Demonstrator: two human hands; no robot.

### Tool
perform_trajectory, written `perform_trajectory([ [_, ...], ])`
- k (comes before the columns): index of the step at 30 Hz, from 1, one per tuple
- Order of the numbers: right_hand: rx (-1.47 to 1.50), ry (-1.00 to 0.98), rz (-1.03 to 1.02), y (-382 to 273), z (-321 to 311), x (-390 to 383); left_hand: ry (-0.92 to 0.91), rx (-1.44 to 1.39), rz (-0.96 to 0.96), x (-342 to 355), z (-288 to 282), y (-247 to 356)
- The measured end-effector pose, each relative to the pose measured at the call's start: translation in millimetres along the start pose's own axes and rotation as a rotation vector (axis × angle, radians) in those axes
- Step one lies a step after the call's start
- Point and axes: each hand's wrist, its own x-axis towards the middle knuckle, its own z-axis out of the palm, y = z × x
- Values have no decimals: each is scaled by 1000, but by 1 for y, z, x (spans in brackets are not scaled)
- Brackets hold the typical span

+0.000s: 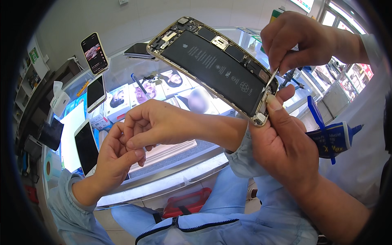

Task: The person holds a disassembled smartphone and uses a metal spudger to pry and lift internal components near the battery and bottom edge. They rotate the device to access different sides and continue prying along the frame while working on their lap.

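My left hand (110, 157) and my right hand (163, 120) meet over the near part of the counter. Their fingers are curled and touch one another; whether anything small sits between them is hidden. Above my right forearm, a co-worker's lower hand (286, 139) holds an opened phone (222, 67) by its lower end. The phone is tilted, its black battery and circuit parts bare. With the upper hand (304, 43) the co-worker presses a thin metal tool (270, 81) against the phone's lower end. Neither of my hands touches that phone.
White boxes (118, 102) lie under the lit glass counter. On it, a phone with a lit screen (94, 53) stands behind a dark-screened phone (96, 93); another white phone (86, 147) is beside my left hand. A blue nozzled tube (332, 139) is at right, a red bag (188, 202) below.
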Motion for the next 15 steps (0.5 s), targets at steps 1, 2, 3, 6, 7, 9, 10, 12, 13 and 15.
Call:
perform_trajectory([
  [1, 184, -34, 40, -4, -6, 2, 1, 2, 0, 0, 0, 0],
  [2, -126, -82, 0, -4, -5, 1, 1, 4, -1, 0, 0, 0],
  [3, -435, -118, -53, -4, -5, 0, -1, 5, 1, 0, 0, 0],
  [6, -745, -115, -112, -4, 0, 0, -5, 5, 3, 1, 0, 0],
  [7, -776, -98, -116, -2, 3, 0, -4, 4, 2, 1, 1, 0],
  [9, -858, -66, -136, 0, 7, 0, 3, 4, 1, 0, 1, 0],
  [10, -897, -53, -143, 0, 9, 0, 11, 4, 2, 0, 1, -1],
  [12, -1013, -30, -159, 3, 13, -1, 15, 5, 3, -1, 1, -1],
  [13, -1147, -15, -181, 4, 16, -2, 11, 6, 3, -1, 1, 0],
  [15, -1527, 27, -236, 10, 23, -3, 2, 5, 3, -1, 1, -1],
])
